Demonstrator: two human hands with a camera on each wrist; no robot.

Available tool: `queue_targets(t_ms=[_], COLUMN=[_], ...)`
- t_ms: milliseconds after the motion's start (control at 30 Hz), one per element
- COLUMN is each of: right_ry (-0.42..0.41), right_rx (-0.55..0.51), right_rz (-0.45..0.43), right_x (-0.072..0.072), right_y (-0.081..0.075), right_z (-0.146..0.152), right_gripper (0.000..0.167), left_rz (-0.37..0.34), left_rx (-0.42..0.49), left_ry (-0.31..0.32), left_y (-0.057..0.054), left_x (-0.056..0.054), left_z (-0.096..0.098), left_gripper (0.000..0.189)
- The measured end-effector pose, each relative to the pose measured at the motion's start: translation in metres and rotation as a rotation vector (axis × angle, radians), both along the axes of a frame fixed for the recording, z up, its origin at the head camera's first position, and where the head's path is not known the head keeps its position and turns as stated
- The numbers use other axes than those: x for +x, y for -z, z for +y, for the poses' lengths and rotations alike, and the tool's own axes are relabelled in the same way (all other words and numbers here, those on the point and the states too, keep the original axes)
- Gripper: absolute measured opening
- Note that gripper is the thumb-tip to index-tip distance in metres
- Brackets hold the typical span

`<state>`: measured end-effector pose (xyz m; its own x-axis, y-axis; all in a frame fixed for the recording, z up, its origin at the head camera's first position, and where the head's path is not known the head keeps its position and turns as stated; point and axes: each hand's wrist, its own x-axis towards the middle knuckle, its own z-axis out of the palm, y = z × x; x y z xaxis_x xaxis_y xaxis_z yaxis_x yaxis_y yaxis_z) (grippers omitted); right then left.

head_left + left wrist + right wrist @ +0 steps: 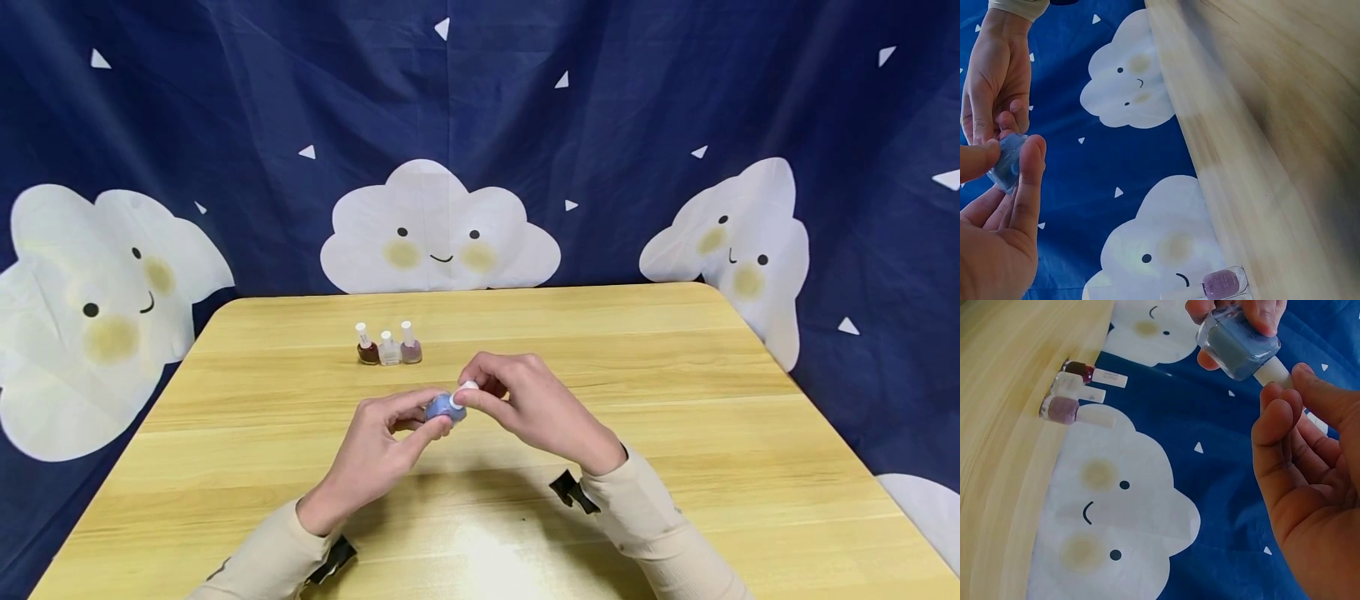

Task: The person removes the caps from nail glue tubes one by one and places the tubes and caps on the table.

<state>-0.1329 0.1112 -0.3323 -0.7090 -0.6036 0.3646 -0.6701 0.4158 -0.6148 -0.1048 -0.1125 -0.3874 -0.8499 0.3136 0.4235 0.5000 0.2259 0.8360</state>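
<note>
Blue bottle (pixel 441 408) | between hands (pixel 378 450) (pixel 531 408) | left grips it | right pinches cap (pixel 1272 372)

Glossy glass bottle (pixel 1232 349), smooth plastic cap (pixel 1274 372), wood-grain table (pixel 675 375), cloth backdrop (pixel 502 117)

Navy cloth (pixel 510 108) hangs behind (smiling clouds (pixel 438 221)); the wooden table (pixel 675 358) gleams.

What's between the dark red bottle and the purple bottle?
A pale bottle stands between the dark red bottle and purple bottle, in the head and right wrist views.
</note>
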Motion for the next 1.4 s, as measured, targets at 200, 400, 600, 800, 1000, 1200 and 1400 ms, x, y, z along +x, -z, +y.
queue_targets(t_ms=[200,400,600,800,1000,1200,1400], right_ry=[-0.004,-0.013,-0.007,0.015,0.02,0.013,0.01], right_rx=[0.004,0.006,0.001,-0.003,0.0,0.0,0.005], right_rz=[0.003,0.008,-0.008,-0.034,-0.049,-0.059,-0.043], right_x=[0.0002,0.0008,0.0012,0.001,0.0013,0.0016,0.001], right_y=[0.0002,-0.0001,-0.0008,-0.0007,-0.0009,-0.0012,-0.0007], right_z=[0.0007,0.0016,0.0013,0.0011,0.001,0.0012,0.0019], right_gripper=[0.012,0.012,0.012,0.013,0.016,0.014,0.013], left_rz=[-0.025,-0.064,-0.071,-0.084,-0.07,-0.041,-0.005], left_rx=[0.005,0.011,0.005,0.006,0.034,0.027,0.008], left_ry=[0.013,0.025,0.031,0.011,-0.006,-0.028,-0.043], left_y=[-0.0005,-0.0011,-0.0016,-0.0037,-0.0055,-0.0062,-0.0061], left_x=[-0.0002,0.0003,0.0,0.0011,0.0016,0.0022,0.0032], left_z=[-0.0002,-0.0006,-0.0032,-0.0031,-0.0025,-0.0014,-0.0007], left_gripper=[0.026,0.025,0.025,0.027,0.029,0.029,0.028])
